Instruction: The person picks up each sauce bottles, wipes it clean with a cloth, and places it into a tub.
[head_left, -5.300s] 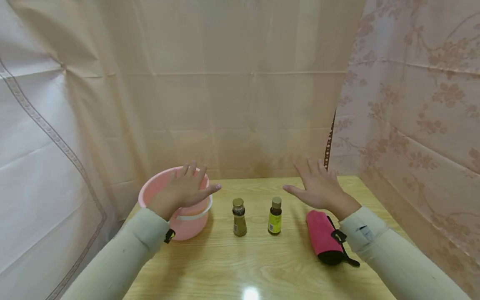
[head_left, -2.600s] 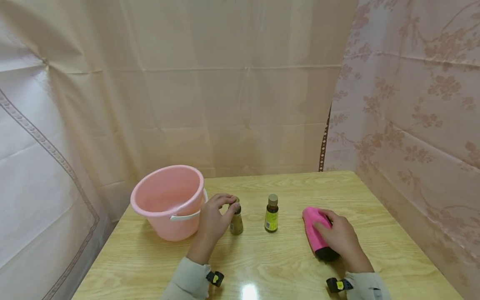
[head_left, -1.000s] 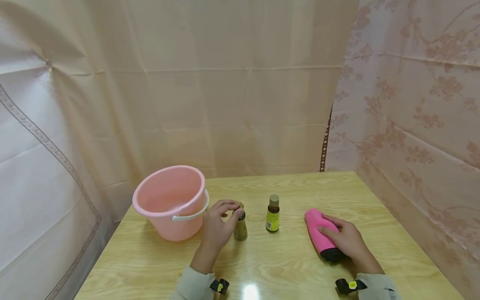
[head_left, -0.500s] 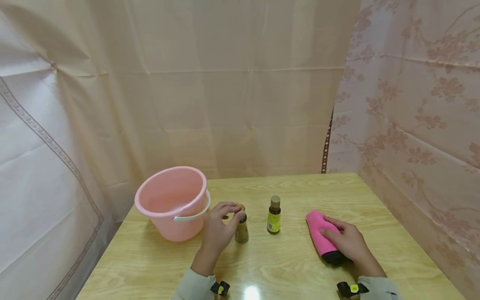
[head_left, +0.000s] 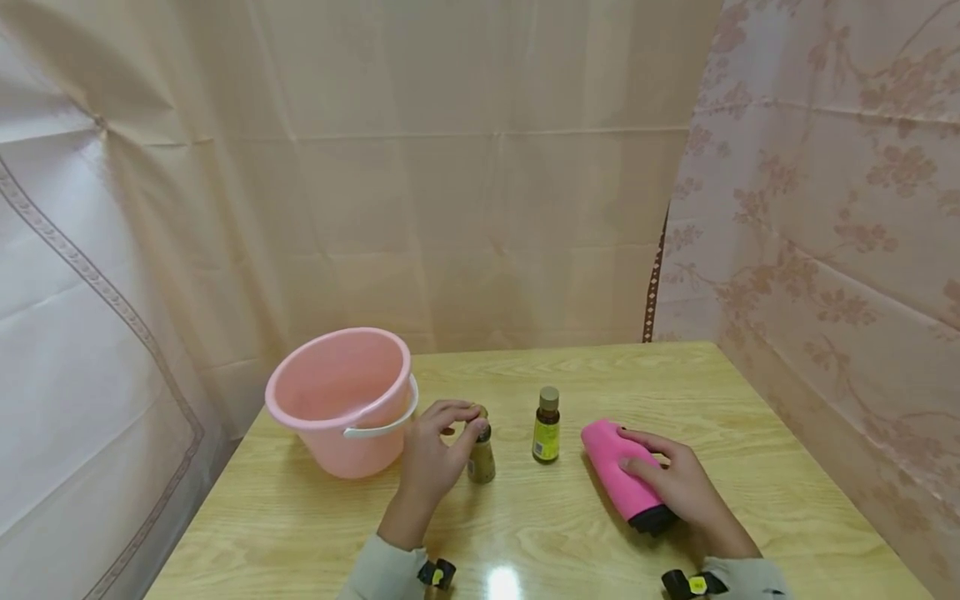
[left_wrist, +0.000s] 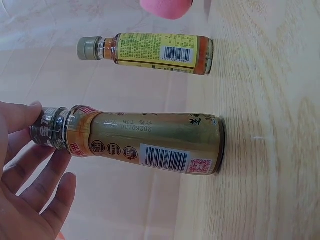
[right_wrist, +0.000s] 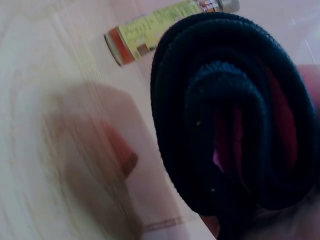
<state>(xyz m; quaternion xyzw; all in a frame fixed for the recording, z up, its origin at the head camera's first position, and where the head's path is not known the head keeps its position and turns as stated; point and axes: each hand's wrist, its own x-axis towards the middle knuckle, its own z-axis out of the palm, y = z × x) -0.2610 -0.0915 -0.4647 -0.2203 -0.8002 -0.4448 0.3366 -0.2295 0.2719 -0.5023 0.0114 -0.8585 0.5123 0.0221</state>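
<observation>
My left hand (head_left: 435,454) pinches the cap of a small gold-labelled glass bottle (head_left: 482,461), which stands upright on the table. In the left wrist view, thumb and fingers are at the dark cap of that gold bottle (left_wrist: 155,142). My right hand (head_left: 678,483) grips a rolled-up pink cloth (head_left: 618,471) with a black-trimmed end. The right wrist view looks onto that coiled black end of the roll (right_wrist: 170,115), with its shadow on the table to one side. Between the hands stands a bottle with a yellow-green label (head_left: 546,437), touched by neither.
A pink bucket (head_left: 352,454) with a white handle (head_left: 382,429) stands to the left, close beside my left hand. The wooden table (head_left: 600,367) ends at a beige curtain (head_left: 450,208) behind, with a flowered curtain (head_left: 840,250) along the right.
Both hands came down from open above the table to the gold bottle's cap and the pink roll. In the last half second the roll has moved left with my right hand; the left stays put.
</observation>
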